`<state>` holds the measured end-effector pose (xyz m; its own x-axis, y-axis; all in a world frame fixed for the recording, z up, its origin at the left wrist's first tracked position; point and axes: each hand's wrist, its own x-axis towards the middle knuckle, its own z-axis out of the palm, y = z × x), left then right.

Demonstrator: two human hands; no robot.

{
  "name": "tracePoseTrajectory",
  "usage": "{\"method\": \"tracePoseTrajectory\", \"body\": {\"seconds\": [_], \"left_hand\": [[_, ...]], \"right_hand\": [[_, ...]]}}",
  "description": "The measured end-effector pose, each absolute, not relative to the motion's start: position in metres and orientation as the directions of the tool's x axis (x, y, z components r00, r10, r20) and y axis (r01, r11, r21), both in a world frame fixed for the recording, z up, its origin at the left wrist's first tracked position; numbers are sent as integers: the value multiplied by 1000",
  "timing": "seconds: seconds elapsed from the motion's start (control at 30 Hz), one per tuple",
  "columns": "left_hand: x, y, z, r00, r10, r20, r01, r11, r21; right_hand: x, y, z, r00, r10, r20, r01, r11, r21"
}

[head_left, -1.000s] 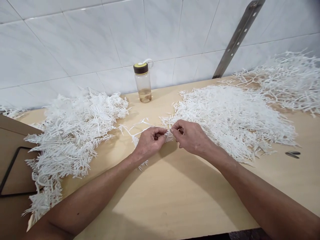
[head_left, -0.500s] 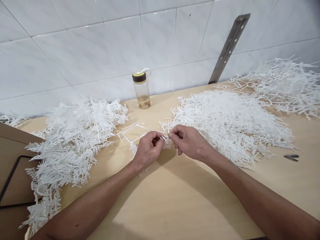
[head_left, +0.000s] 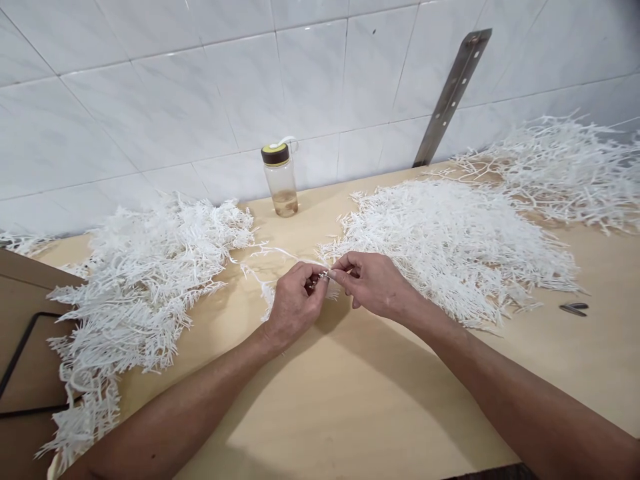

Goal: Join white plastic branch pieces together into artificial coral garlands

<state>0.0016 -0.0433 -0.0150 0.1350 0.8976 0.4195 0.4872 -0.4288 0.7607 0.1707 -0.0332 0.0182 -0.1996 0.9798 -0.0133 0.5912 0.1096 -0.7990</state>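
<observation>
Clear bottle [head_left: 281, 183] with dark lid, marbled white tiled wall [head_left: 310, 80], slanting perforated metal strip [head_left: 453, 99], brown panel [head_left: 30, 287]

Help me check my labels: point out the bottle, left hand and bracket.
Bottle [head_left: 281, 181], head view: middle of its clear body.
Left hand [head_left: 294, 300], head view: back of the hand.
Bracket [head_left: 447, 97], head view: middle of its length.

Bright, even light leaves soft shadows on the pale wooden bench [head_left: 400, 413]. Dense white strands [head_left: 450, 247] look washed out.
</observation>
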Motion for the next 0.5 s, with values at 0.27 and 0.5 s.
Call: {"method": "tracePoseTrajectory", "body": {"seconds": [0.27,0.5], "left_hand": [[-1,-43,-12,160,858,488,557,-486,674],[-4,-38,-12,161,950,268,419,-311,853]], "right_hand": [[164,-35,16,-202,976,78,631,191,-752],[178,-32,13,-326,945,-15,519,166,-838]]}}
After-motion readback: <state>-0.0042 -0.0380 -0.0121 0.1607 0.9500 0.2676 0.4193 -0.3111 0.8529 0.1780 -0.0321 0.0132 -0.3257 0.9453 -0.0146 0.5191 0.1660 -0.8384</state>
